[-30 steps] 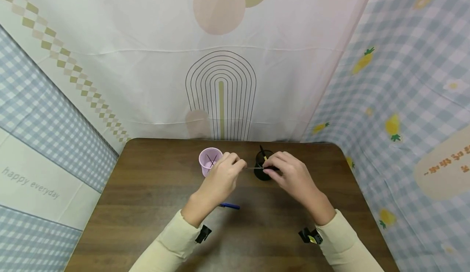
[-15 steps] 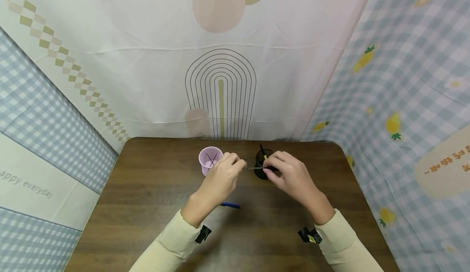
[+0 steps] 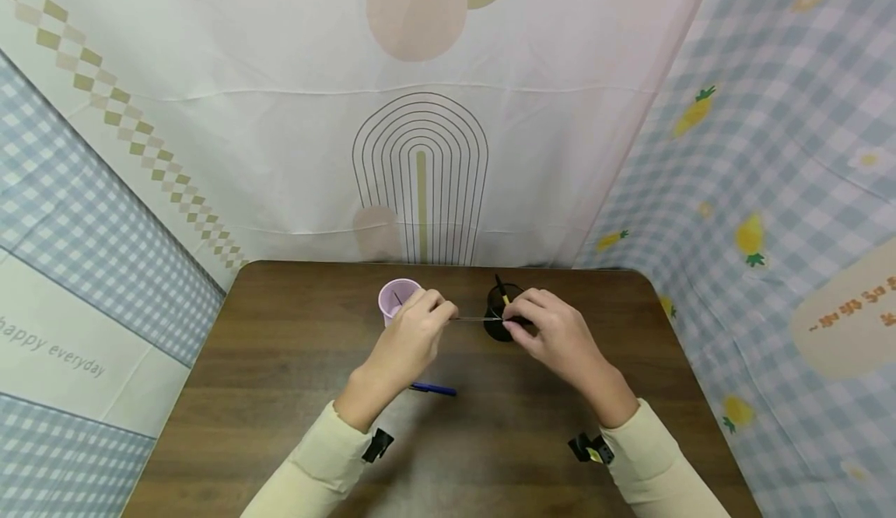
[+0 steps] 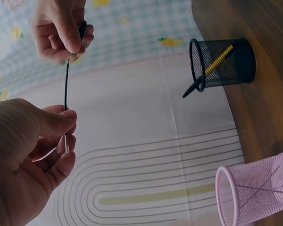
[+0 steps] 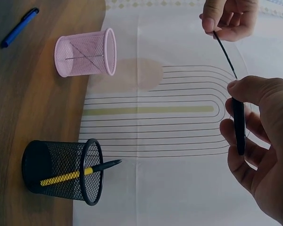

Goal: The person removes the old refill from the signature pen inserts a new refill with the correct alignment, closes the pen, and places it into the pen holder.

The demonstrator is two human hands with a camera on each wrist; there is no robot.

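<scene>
My left hand [image 3: 413,331] pinches a thin dark pen refill [image 4: 66,87] between thumb and fingers; a pale end of it shows below the thumb in the left wrist view. My right hand [image 3: 556,331] grips a black pen barrel [image 5: 238,126]. Between the two hands the refill runs straight, meeting the barrel's end at my right thumb. Whether its tip sits inside the barrel I cannot tell. Both hands are above the table, in front of a pink mesh cup [image 5: 80,54] and a black mesh cup [image 5: 61,165].
Two thin dark sticks [image 5: 87,57] lie crossed inside the pink cup. A yellow and black pen [image 5: 68,179] leans in the black cup. On the wooden table [image 3: 280,440] lies a blue pen [image 3: 434,389]. Patterned cloth [image 3: 294,168] hangs behind the table and at both sides.
My left hand has moved left, away from the right hand, and more of the refill shows between them. It now covers more of the pink cup. My right hand has stayed in place.
</scene>
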